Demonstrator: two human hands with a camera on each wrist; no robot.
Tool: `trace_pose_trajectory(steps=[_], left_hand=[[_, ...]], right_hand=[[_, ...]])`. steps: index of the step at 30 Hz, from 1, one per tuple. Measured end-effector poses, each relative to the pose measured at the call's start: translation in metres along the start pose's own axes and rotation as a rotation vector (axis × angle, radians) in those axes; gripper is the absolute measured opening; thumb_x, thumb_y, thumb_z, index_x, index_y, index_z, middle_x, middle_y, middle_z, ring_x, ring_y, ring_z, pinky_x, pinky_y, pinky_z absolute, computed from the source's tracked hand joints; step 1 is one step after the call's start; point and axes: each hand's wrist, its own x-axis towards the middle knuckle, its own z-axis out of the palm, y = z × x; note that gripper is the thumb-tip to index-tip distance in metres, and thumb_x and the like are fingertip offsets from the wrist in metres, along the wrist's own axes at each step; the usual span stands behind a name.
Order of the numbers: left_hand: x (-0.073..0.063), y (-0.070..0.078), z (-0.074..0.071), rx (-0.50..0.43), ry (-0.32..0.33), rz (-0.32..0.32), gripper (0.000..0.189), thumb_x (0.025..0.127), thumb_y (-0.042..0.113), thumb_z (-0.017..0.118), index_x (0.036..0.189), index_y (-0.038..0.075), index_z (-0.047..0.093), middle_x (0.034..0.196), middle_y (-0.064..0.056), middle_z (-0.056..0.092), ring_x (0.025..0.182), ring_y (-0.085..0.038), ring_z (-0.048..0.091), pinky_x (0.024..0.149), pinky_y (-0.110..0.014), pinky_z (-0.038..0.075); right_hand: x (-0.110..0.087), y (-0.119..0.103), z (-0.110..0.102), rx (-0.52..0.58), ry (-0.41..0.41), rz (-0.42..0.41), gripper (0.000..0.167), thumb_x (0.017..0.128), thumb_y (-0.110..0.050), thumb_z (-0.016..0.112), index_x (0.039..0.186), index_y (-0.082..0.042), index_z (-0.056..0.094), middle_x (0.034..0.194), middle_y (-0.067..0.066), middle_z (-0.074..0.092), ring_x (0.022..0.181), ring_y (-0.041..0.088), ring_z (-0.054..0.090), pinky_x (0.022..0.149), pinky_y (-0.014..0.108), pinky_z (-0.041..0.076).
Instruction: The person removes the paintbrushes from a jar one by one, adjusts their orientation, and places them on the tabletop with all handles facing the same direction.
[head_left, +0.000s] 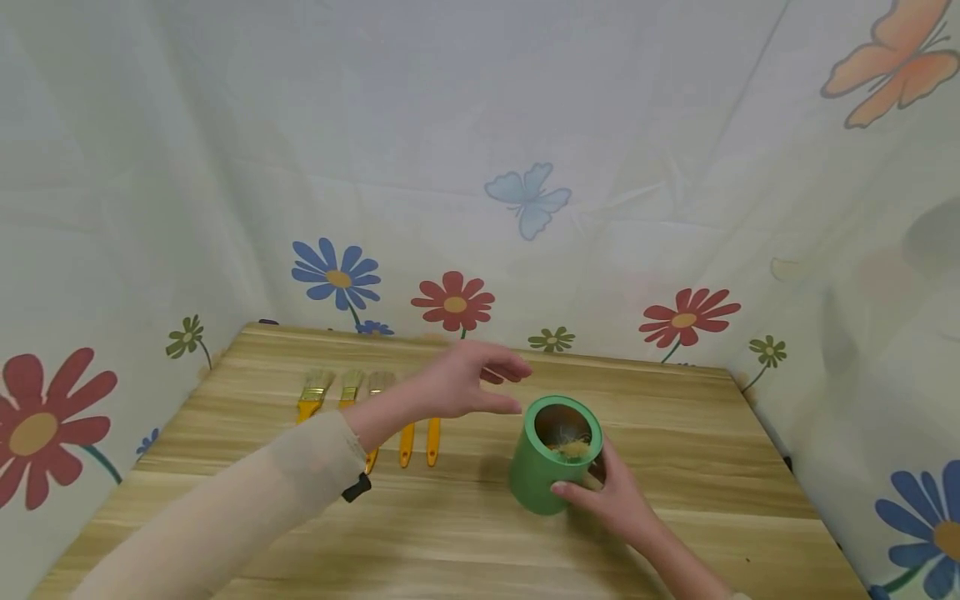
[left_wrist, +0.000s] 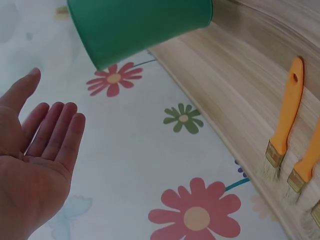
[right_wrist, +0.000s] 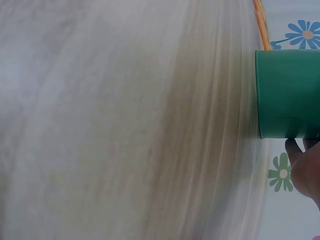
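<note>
My right hand (head_left: 618, 504) grips a green cylindrical can (head_left: 536, 475) by its side, thumb on the near face and fingers round the right. The can leans slightly, its open top facing me, and a tuft of pale bristles (head_left: 573, 450) shows inside its darker interior. To the can's upper left, my left hand (head_left: 453, 379) hovers with nothing in it. In the left wrist view its palm is turned up, with fingers extended and thumb apart. Several paintbrushes (head_left: 307, 408) with orange-yellow handles lie in a row on the left; my left forearm hides part of them.
The wooden table (head_left: 675, 467) has a back edge close to a white curtain (head_left: 600, 108) printed with flowers and butterflies. More of this cloth hangs along both sides. A dark clip-like piece (head_left: 356, 487) hangs at the left sleeve's cuff.
</note>
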Motion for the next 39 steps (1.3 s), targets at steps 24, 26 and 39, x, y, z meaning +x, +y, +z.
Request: trace_pose_trajectory(steps=[24,26,39], left_hand=[[0.024,0.019,0.042,0.342,-0.225,0.189,0.050,0.091,0.033,0.088,0.137,0.017,0.074,0.132,0.002,0.075,0.122,-0.012,0.068,0.104,-0.022,0.053],[0.027,0.019,0.045,0.350,-0.231,0.197,0.049,0.091,0.033,0.089,0.136,0.017,0.075,0.131,0.003,0.075,0.120,-0.010,0.068,0.103,-0.021,0.052],[0.035,0.014,0.055,0.310,-0.236,0.232,0.031,0.095,0.031,0.084,0.122,0.017,0.082,0.110,0.010,0.079,0.093,0.005,0.065,0.085,-0.009,0.051]], right_hand=[[0.000,-0.001,-0.001,0.006,-0.035,-0.040,0.087,0.090,-0.018,0.089,0.161,-0.023,0.040,0.158,0.008,0.052,0.144,0.039,0.051,0.115,0.064,0.045],[0.000,0.000,-0.001,0.000,-0.036,-0.043,0.086,0.090,-0.018,0.088,0.161,-0.023,0.040,0.158,0.007,0.052,0.144,0.038,0.051,0.115,0.063,0.046],[0.000,0.004,0.000,-0.022,-0.039,-0.071,0.082,0.091,-0.019,0.088,0.159,-0.030,0.042,0.155,-0.001,0.055,0.138,0.020,0.056,0.110,0.038,0.051]])
